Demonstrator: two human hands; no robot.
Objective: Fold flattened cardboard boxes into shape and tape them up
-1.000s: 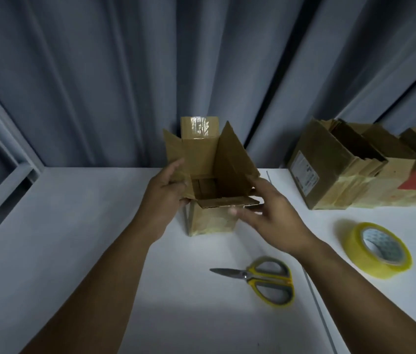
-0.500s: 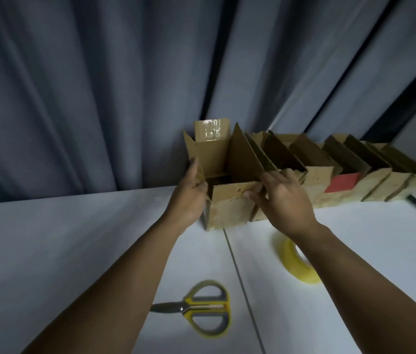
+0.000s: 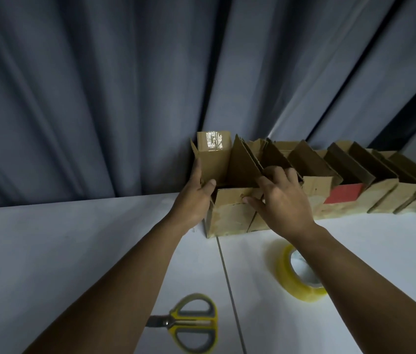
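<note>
While both hands are on the open cardboard box [image 3: 227, 218], I read it as standing upright at the back of the white table [image 3: 48, 251], close against the grey curtain [image 3: 99, 85] and at the left end of a row of other open boxes [image 3: 380, 190], touching or just beside the nearest one. On my feed the left hand [image 3: 191, 200] grips the box's left wall, thumb hooked over the rim on the inside and the other fingers hidden behind the raised left flap. The right hand [image 3: 281, 203] grasps the opposite side: its thumb presses on the near flap, which sits low at the rim, and its fingers curl over the top edge by the tall right flap. A strip of glossy tape shines on the upright back flap. One box in the row shows a red panel [image 3: 343, 196] on its front. Nearer me, a roll of yellow tape [image 3: 288, 277] lies partly under the right forearm, and yellow-handled scissors [image 3: 194, 325] lie closed between the two arms, their blades pointing left beneath the left forearm.
</note>
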